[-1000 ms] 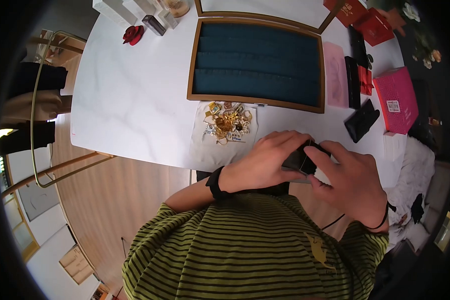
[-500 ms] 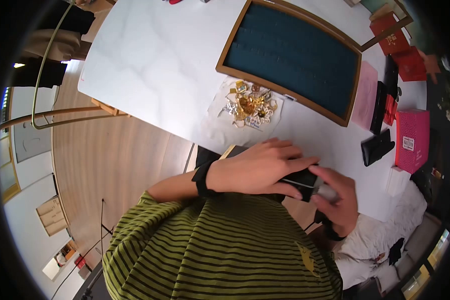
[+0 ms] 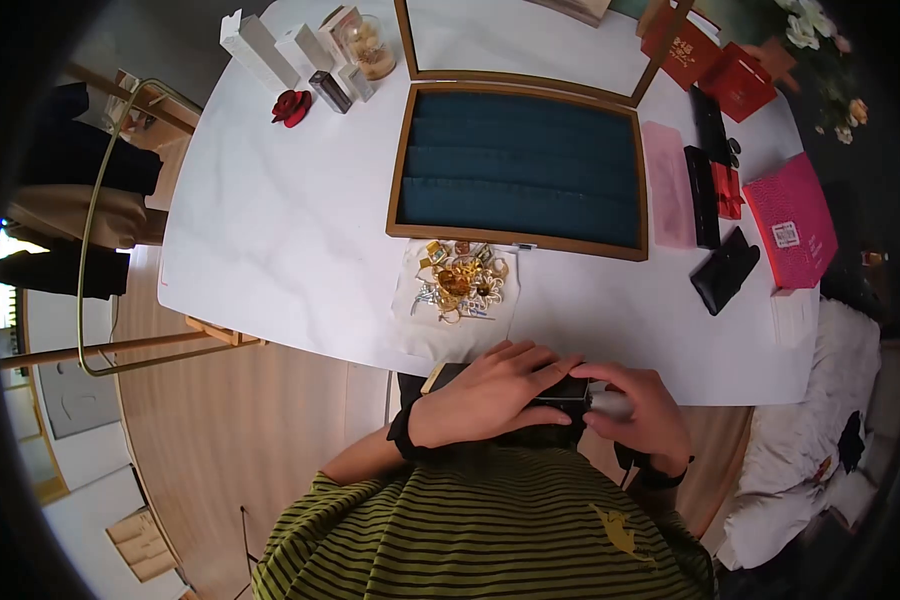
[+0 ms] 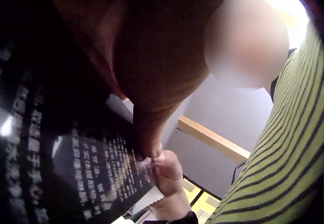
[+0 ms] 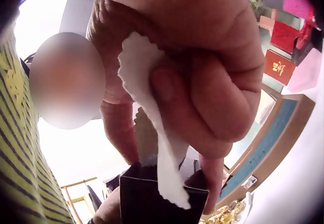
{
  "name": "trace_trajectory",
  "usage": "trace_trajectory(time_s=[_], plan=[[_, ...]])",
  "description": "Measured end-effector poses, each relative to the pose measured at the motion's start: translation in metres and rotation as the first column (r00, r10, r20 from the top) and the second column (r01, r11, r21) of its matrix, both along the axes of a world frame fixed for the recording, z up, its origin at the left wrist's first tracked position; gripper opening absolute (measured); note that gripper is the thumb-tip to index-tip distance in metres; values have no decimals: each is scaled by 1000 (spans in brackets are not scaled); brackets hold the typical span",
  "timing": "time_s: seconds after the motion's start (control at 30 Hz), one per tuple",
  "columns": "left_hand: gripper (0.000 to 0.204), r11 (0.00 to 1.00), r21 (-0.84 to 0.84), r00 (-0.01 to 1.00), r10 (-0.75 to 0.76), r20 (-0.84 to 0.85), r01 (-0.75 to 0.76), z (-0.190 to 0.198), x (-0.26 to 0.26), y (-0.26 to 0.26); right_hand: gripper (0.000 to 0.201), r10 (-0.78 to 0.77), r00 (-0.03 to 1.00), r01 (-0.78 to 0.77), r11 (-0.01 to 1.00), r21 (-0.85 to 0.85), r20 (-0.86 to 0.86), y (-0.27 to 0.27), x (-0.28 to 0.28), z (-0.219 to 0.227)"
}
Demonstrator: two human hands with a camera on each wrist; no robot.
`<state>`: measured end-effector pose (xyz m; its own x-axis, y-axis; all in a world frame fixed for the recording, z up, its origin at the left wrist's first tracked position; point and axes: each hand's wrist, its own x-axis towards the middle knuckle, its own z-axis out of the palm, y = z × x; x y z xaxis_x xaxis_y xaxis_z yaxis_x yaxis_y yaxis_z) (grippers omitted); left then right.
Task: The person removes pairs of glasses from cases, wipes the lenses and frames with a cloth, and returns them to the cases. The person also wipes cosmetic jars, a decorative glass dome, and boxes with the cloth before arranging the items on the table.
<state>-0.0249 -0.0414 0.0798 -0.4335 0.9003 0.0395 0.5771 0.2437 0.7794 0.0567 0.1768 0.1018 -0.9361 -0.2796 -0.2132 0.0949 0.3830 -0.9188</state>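
My left hand [image 3: 480, 395] lies over a long black box [image 3: 562, 403] held in front of the striped shirt, its thumb along the near side and its fingers across the top. Rows of small pale print cover the box's face in the left wrist view. At the box's open right end is my right hand [image 3: 648, 412]. Its curled fingers hold a white sheet with a zigzag edge [image 5: 143, 69], one end hanging over the box's rim; whether paper or cloth I cannot tell. Thumb and forefinger reach down to that rim. What lies inside the box is hidden.
On the white table [image 3: 280, 240], a heap of gold and silver jewellery [image 3: 460, 285] sits on a white cloth [image 3: 420, 325]. Behind it stands a teal-lined wooden case [image 3: 520, 150], lid raised. Rightward are a pink tray [image 3: 668, 180], black pouch [image 3: 725, 272] and magenta box [image 3: 795, 220].
The head view tilted, then swung back. Both hands and the box have come nearer the body. My right hand has shifted to the box's end, and the white sheet now shows in its fingers.
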Motion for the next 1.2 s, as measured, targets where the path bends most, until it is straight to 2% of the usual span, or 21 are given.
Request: trace_trajectory(time_s=[0.2, 0.27, 0.4, 0.6, 0.63, 0.67, 0.77, 0.83, 0.97, 1.07, 1.2], plan=[[66, 1000, 24, 999, -7, 43, 6, -6, 6, -2, 50, 32, 998, -32, 999, 1, 49, 2, 4, 2], [67, 999, -22, 998, -24, 64, 25, -4, 4, -4, 51, 45, 995, -45, 999, -4, 88, 0, 2, 3], [67, 999, -21, 999, -23, 46, 24, 0, -1, -7, 52, 14, 999, -12, 999, -48, 52, -5, -1, -1], [66, 1000, 13, 998, -15, 61, 14, 6, -6, -7, 53, 53, 998, -52, 998, -26, 39, -3, -5, 5], [67, 999, 39, 998, -8, 70, 5, 4, -6, -8, 54, 54, 998, -51, 996, -70, 39, -3, -5, 4], [66, 999, 35, 993, -13, 117, 9, 5, -7, -8, 54, 34, 999, -32, 996, -88, 24, -5, -5, 5], [67, 998, 39, 996, 37, 86, -41, 0, -4, -9, 53, -1, 999, 5, 994, -108, 35, -9, -7, 0], [67, 999, 29, 994, 22, 108, -25, -5, -5, -10, 52, -19, 999, 15, 994, -106, -30, -12, -5, -8], [66, 999, 17, 992, 31, 119, -33, -8, -6, -10, 50, -79, 996, 82, 991, -110, 32, -19, -3, -13], [65, 998, 22, 991, 60, 119, -63, -9, -4, -7, 50, -113, 993, 110, 991, -71, -38, -21, -3, -15], [65, 994, 35, 987, 94, 129, -99, -6, -4, -4, 60, -191, 981, 191, 981, -32, 22, -23, -2, -6]])
